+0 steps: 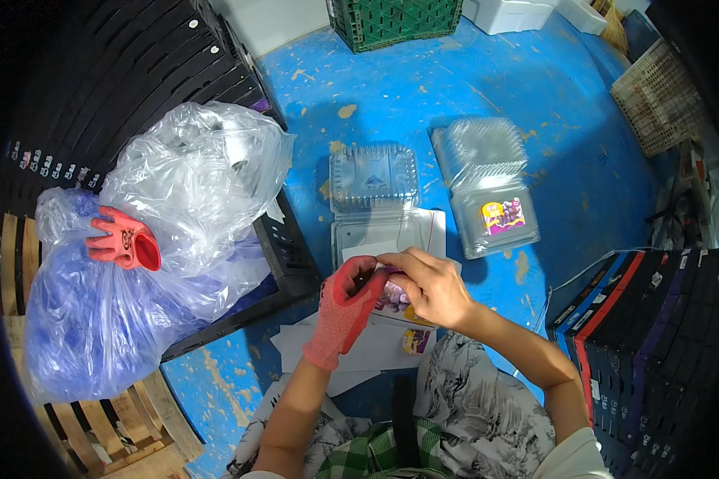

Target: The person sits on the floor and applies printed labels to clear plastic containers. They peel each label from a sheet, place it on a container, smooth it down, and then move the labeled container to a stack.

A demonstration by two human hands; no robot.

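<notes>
My left hand (350, 293), in a red-palmed knit work glove, has its fingertips closed on the edge of a grape-picture sticker (392, 299). Bare, my right hand (434, 287) pinches the sticker's upper edge close to the left fingertips. Just beyond the hands lies an open clear plastic clamshell container (374, 179), its near half partly covered by white paper. To its right rests a stack of clear clamshells (485, 149) with a grape label (503, 217) on the near half. Another small label (416, 341) lies on white paper sheets (311, 347) by my knees.
At left, a red glove (123, 239) lies on plastic bags (192, 161) over a black crate (287, 263). Folded black crates (629, 359) stand at right, a white basket (656, 99) beyond. A green crate (395, 24) is at the back, wooden pallets (102, 425) at lower left.
</notes>
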